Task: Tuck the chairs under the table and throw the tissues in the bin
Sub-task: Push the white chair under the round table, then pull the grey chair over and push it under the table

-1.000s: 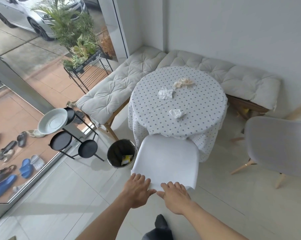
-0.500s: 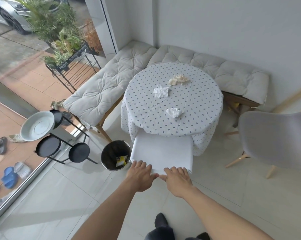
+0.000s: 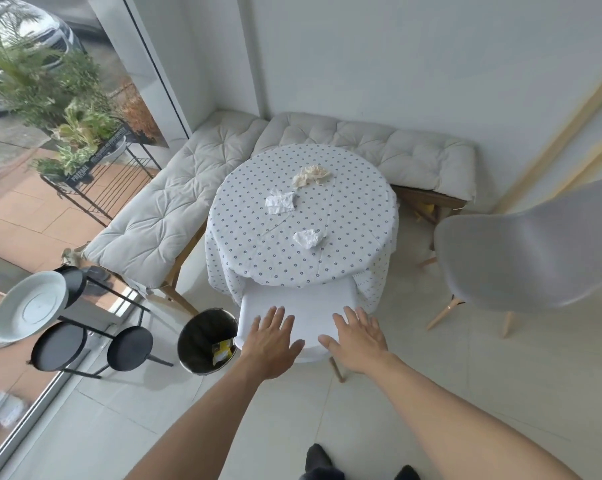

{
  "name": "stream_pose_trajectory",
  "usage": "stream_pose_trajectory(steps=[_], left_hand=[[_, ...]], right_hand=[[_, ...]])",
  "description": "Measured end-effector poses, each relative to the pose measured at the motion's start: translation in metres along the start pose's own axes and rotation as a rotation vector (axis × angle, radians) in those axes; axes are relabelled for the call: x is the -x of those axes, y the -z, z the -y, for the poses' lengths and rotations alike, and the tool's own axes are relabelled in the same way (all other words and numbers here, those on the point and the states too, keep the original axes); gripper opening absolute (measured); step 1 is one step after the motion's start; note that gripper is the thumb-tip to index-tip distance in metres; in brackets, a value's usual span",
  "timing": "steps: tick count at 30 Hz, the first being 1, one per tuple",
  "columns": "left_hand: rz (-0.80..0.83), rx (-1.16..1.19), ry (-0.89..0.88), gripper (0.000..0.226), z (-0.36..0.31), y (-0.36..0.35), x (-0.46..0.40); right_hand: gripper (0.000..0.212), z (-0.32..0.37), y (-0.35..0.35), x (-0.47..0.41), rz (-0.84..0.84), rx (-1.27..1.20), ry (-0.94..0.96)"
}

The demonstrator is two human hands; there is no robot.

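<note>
A white chair [image 3: 303, 308] stands at the near side of the round table [image 3: 348, 216], its seat hidden under the dotted cloth and only its back showing. My left hand [image 3: 270, 336] and my right hand [image 3: 358, 337] lie flat on the chair's back, fingers spread, holding nothing. Three crumpled tissues lie on the table: a cream one [image 3: 310, 174] at the far side, a white one [image 3: 279, 202] in the middle, another white one [image 3: 308, 238] nearer me. A grey chair [image 3: 528, 244] stands apart to the right. The dark bin [image 3: 202, 341] sits on the floor left of the white chair.
Cushioned benches [image 3: 161, 209] wrap the table's left and far sides. A black metal stand [image 3: 95, 344] with round trays and a white dish [image 3: 27, 310] is left of the bin. A glass wall [image 3: 50, 168] runs along the left. My feet [image 3: 320, 465] show at the bottom.
The white chair has slid forward under the table. My hands have moved apart on its back and opened flat with spread fingers.
</note>
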State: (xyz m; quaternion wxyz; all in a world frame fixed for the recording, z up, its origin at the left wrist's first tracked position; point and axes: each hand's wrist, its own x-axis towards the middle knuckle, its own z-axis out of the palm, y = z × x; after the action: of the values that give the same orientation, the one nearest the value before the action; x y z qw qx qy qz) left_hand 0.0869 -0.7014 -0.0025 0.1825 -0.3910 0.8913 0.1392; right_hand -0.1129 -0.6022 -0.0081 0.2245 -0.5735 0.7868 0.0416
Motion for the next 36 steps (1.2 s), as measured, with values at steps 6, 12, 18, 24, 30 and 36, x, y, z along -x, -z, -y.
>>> stream_pose_trajectory(steps=[6, 12, 18, 24, 30, 36], left_hand=[[-0.037, -0.030, -0.065, 0.081, -0.066, 0.035, -0.046], [-0.053, -0.060, -0.139, 0.084, -0.165, 0.063, -0.091], [-0.050, -0.074, -0.132, 0.086, -0.288, 0.085, -0.138], [-0.079, -0.040, -0.146, 0.086, -0.411, 0.104, -0.178], [-0.057, -0.066, -0.174, 0.088, -0.502, 0.117, -0.218], [-0.041, -0.093, -0.165, 0.088, -0.557, 0.129, -0.280]], right_hand=[[0.079, -0.086, 0.042, 0.016, -0.035, -0.061, -0.090], [0.082, -0.189, 0.078, 0.038, -0.075, -0.062, -0.183], [0.082, -0.313, 0.111, 0.060, -0.111, -0.068, -0.222], [0.081, -0.435, 0.147, 0.089, -0.129, -0.043, -0.268], [0.081, -0.528, 0.167, 0.108, -0.151, -0.014, -0.339], [0.080, -0.601, 0.181, 0.087, -0.147, -0.001, -0.362]])
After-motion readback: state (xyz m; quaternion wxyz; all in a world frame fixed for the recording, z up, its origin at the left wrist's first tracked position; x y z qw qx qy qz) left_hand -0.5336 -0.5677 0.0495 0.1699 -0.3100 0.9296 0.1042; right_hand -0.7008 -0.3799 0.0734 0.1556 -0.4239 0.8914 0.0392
